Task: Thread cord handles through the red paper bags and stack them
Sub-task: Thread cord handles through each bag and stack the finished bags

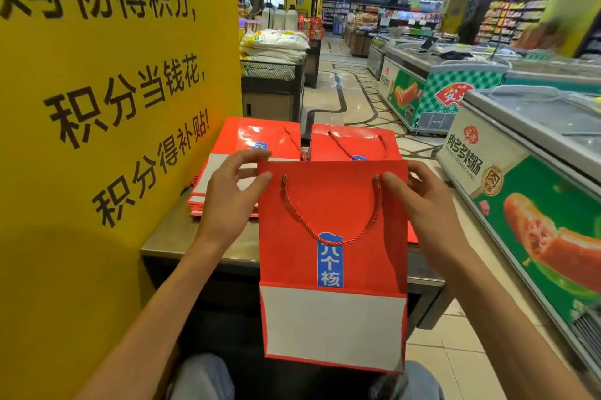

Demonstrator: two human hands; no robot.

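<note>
Right now a flat red paper bag with a blue label strip (331,227) hangs upright in front of the person, long axis vertical, its grey folded base pointing down toward the knees. The left hand (227,191) pinches the top left corner between thumb and curled fingers (260,179), and the right hand (419,194) pinches the top right corner the same way, so each hand sits just beside one metal eyelet. A twisted red cord handle (328,224) already runs from eyelet to eyelet and sags in a loop onto the label, so this side looks threaded; whether the far side has its cord cannot be told. Beyond the bag, on the grey metal worktop (169,233), lie two heaps: a stack of flat red bags showing no cords (227,152) nearer the left hand, against the yellow sign board (97,106), and a pile of red bags with cords showing (354,142) straight ahead, slightly right. The coming move probably turns on that: the corded pile lies forward of both hands, and the bag must tip from upright to flat to join it.
</note>
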